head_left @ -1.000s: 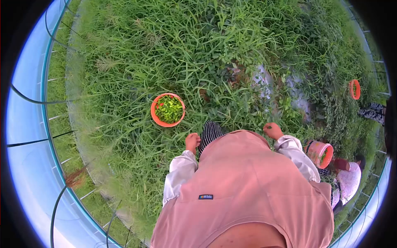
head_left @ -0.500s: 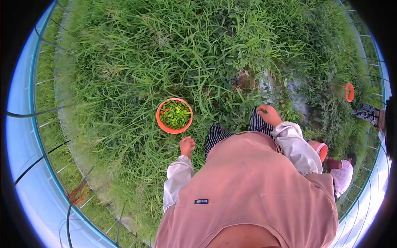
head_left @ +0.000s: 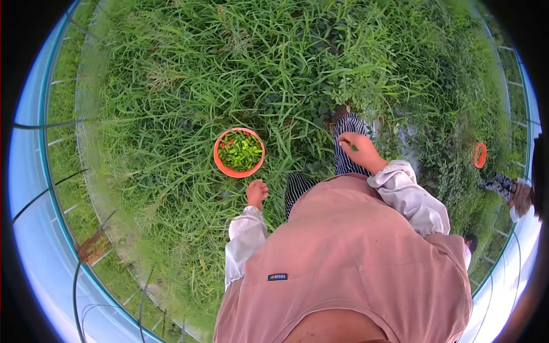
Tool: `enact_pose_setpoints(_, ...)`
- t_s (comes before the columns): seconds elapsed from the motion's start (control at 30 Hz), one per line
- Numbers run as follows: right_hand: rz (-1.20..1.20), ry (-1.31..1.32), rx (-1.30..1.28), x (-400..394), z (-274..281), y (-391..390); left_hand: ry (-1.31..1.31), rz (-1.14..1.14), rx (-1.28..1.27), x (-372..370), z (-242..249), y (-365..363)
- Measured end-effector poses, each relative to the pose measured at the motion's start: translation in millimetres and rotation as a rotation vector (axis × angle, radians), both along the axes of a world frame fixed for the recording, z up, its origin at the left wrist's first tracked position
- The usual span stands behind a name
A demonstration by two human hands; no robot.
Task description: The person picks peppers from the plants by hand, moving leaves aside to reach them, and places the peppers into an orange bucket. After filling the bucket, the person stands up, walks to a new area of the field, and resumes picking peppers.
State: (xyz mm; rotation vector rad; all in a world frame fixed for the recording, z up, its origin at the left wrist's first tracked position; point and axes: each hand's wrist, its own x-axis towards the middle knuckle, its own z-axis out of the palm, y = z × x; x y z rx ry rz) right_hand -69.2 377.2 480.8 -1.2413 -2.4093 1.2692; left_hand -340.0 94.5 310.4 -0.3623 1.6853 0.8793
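Note:
My left hand point(head_left: 257, 193) is closed just below an orange bucket point(head_left: 216, 155), which appears to hang from it; no handle shows clearly. Inside the bucket lie many green peppers point(head_left: 243, 154) with a few red ones among them. Over the striped trousers point(head_left: 350, 127) of my right leg is my right hand point(head_left: 361, 153), its fingers curled in. A small green patch shows between its thumb and fingers, too little to name.
Tall grass and weeds point(head_left: 189, 103) cover the ground ahead. Strips of pale ground sheet point(head_left: 407, 140) show on the right. Another orange bucket point(head_left: 480, 155) stands farther right, near a person's patterned trouser leg point(head_left: 496, 186). Another person is partly visible behind my right side.
My right leg has stepped forward, and my right hand has swung up and left. The bucket keeps its place by my left hand while the grass shifts past. The person at right is more hidden.

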Motion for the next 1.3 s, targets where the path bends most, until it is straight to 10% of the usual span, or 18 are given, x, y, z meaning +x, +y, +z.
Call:
enact_pose_setpoints(0.37,0.621,-0.122,-0.15,-30.6,-90.9,109.0,0.157,0.533,-0.065,79.9,24.5,22.6)
enact_pose_setpoints(0.53,0.089,-0.142,-0.873,11.6,-170.5,164.3,0.051,0.604,-0.069,144.0,17.3,101.5)
enact_pose_setpoints(0.67,-0.049,-0.228,-0.978,25.0,-239.1,183.7,0.02,0.288,0.068,155.7,-11.0,186.3)
enact_pose_setpoints(0.77,0.185,-0.048,-0.474,12.6,-285.2,180.5,0.022,0.174,0.166,157.3,-59.8,235.8)
enact_pose_setpoints(1.0,-0.067,0.295,-0.43,-106.2,-399.8,206.0,0.342,-0.088,0.478,116.8,-170.5,342.6)
enact_pose_setpoints(1.2,0.319,0.04,-0.184,-120.7,-524.9,206.9,0.55,-0.046,0.32,137.7,-259.4,312.3)
enact_pose_setpoints(1.3,0.439,-0.592,-0.19,-63.6,-557.7,183.3,0.387,-0.109,0.28,164.3,-280.1,283.8)
